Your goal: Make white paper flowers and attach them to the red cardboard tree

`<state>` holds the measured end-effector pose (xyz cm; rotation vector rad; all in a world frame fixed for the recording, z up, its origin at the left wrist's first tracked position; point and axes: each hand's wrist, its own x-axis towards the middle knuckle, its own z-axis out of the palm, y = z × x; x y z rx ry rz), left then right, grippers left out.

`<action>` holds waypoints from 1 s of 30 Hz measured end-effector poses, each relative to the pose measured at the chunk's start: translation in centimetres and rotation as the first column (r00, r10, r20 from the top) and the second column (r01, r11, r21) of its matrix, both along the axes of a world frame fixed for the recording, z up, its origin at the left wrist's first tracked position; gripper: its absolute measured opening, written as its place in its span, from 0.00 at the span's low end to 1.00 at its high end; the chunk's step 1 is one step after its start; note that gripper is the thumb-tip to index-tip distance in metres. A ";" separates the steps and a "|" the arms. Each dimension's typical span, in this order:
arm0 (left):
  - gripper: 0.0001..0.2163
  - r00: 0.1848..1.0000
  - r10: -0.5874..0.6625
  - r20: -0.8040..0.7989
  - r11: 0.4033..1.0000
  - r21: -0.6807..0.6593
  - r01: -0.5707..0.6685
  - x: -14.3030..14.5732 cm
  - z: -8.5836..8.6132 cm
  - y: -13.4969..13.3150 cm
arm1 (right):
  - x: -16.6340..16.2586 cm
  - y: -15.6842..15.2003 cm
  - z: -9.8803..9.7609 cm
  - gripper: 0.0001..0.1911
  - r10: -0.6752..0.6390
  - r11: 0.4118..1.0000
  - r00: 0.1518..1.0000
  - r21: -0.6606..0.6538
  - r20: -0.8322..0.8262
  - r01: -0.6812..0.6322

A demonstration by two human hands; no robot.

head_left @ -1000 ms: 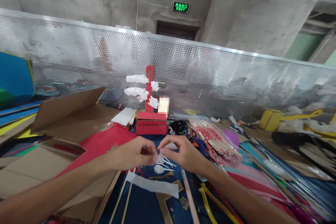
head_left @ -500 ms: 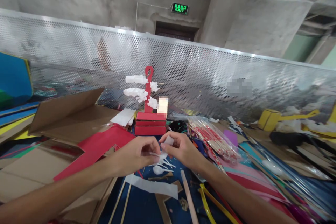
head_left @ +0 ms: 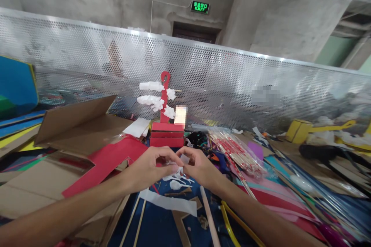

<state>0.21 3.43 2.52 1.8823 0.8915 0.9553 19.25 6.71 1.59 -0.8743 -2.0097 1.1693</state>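
My left hand [head_left: 150,168] and my right hand [head_left: 198,168] meet fingertip to fingertip over the table, both pinched on a small white piece of tissue [head_left: 177,164] between them. Just below the hands lie several white paper shapes [head_left: 178,181] on a dark blue sheet. Behind the hands stands a red cardboard model [head_left: 166,129]: a stepped red base with an upright red hook carrying white paper tufts [head_left: 152,100].
A white paper strip [head_left: 168,202], thin wooden sticks [head_left: 135,220] and a pale dowel [head_left: 208,218] lie near me. Red card [head_left: 107,162] and brown cardboard [head_left: 75,123] lie left. A bag of skewers [head_left: 236,150] and coloured sheets fill the right. A perforated metal screen [head_left: 232,81] stands behind.
Both hands have risen slightly and closed together, the fingertips now touching around the white piece. The model and clutter have not moved.
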 end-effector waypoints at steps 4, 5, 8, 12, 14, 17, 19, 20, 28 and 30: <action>0.08 0.995 0.030 0.097 0.989 -0.149 -0.015 0.1 -0.2 0.4 | -0.1 -0.1 -0.1 0.10 -0.010 0.996 1.000 0.091 -0.002 0.011; 0.08 0.990 0.050 0.133 0.985 -0.172 -0.027 0.1 -0.3 0.5 | -0.1 -0.2 -0.1 0.10 -0.028 0.994 1.000 0.108 0.004 0.027; 0.09 0.971 0.121 0.205 0.975 -0.206 -0.078 0.0 -0.3 0.8 | -0.2 -0.4 0.3 0.11 -0.082 0.988 0.996 0.136 0.025 0.078; 0.11 0.954 0.193 0.231 0.963 -0.229 -0.140 -0.1 -0.4 0.9 | -0.2 -0.7 0.4 0.12 -0.081 0.988 0.994 0.135 0.067 0.071; 0.12 0.947 0.202 0.250 0.959 -0.246 -0.140 0.0 -0.5 0.9 | -0.3 -1.0 0.3 0.11 -0.049 0.991 0.993 0.131 0.104 0.035; 0.12 0.943 0.195 0.270 0.960 -0.250 -0.127 0.2 -0.4 0.5 | -0.5 -1.4 0.2 0.08 -0.013 0.989 0.988 0.147 0.151 -0.009; 0.12 0.944 0.194 0.266 0.960 -0.252 -0.126 0.4 -0.2 0.3 | -0.5 -1.5 0.2 0.07 -0.011 0.985 0.987 0.172 0.163 -0.017; 0.13 0.944 0.197 0.263 0.958 -0.256 -0.129 0.4 -0.1 0.2 | -0.5 -1.5 0.2 0.07 -0.012 0.983 0.986 0.182 0.165 -0.018; 0.13 0.911 0.181 0.370 0.938 -0.343 -0.048 0.5 -1.0 0.4 | -0.3 -1.4 0.3 0.09 -0.036 0.972 0.983 0.233 0.179 -0.007; 0.13 0.883 0.175 0.435 0.926 -0.377 0.002 0.6 -1.4 0.5 | -0.3 -1.4 0.3 0.09 -0.045 0.973 0.983 0.232 0.175 0.003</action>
